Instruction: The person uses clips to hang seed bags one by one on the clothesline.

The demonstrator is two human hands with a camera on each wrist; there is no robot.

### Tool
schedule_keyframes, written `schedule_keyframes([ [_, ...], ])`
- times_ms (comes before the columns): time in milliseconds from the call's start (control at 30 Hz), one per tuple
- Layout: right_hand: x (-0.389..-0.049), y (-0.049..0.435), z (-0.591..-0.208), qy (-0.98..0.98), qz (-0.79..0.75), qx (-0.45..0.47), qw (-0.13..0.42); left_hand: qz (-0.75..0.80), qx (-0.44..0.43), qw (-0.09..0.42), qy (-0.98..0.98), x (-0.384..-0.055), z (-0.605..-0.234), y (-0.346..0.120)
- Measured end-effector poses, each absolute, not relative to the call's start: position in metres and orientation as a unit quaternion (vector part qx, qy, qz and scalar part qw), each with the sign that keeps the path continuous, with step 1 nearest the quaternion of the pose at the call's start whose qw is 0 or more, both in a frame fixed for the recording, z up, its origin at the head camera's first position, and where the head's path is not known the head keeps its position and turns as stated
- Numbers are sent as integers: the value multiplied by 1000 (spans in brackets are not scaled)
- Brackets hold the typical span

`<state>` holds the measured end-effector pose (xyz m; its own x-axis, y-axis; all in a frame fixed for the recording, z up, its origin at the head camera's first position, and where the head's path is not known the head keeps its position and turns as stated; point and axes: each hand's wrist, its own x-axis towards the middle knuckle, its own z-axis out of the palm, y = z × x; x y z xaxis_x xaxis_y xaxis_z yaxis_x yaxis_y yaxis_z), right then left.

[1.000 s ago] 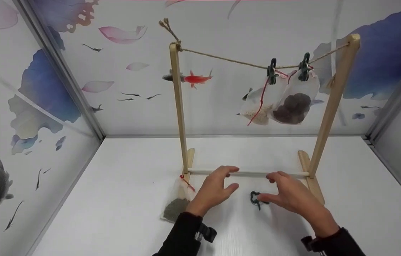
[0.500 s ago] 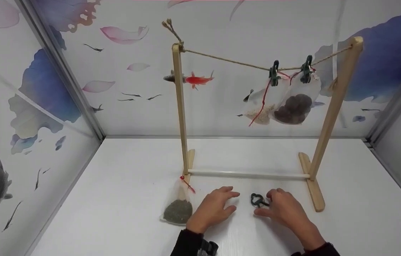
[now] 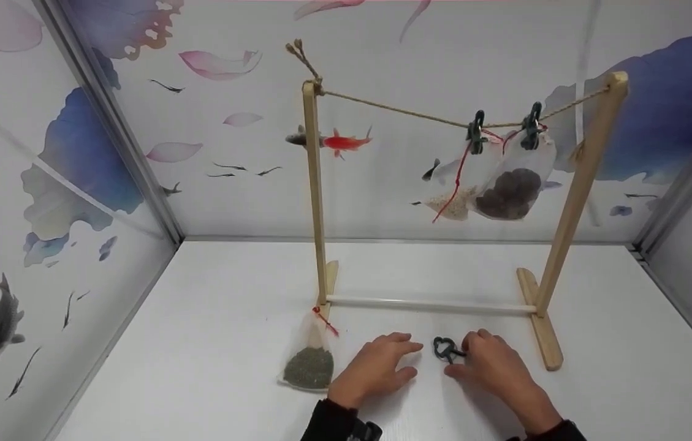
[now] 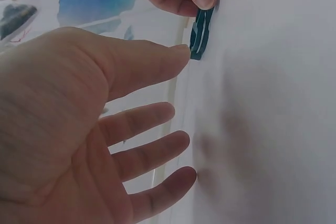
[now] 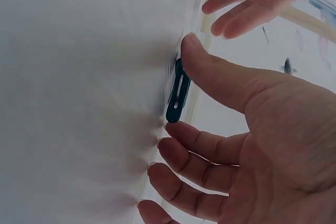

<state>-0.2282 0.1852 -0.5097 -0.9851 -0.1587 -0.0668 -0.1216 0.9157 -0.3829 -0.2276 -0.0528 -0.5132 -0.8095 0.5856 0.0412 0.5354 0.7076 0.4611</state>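
Observation:
A dark green spring clip [image 3: 444, 349] lies on the white table between the two hands. My right hand [image 3: 496, 365] is at its right side, fingertips down by the tabletop. The right wrist view shows the clip [image 5: 178, 92] between thumb and index finger, with both tips right at it and the fingers loosely bent. My left hand [image 3: 376, 370] hovers low to the left of the clip, fingers spread and holding nothing. Beside the left wrist sits a clear bag of green grains [image 3: 309, 366], tied with red string.
Behind the hands stands a wooden frame [image 3: 315, 196] with a white crossbar [image 3: 431, 304] low down. A rope [image 3: 395, 110] spans its top. Two clips on the rope hold a bag of pale grains [image 3: 451, 203] and a bag of dark lumps [image 3: 510, 193]. Printed panels wall the table.
Both hands have come down and nearer from in front of the crossbar to the tabletop. The right fingers have drawn in around the clip, which stays in its place. The view has shifted slightly.

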Motion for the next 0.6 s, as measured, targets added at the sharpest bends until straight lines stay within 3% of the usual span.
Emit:
schedule_keyframes([
  [600,-228,184,-511,974,-197,-100,48,233,314,54,919,-227,-515,-56],
])
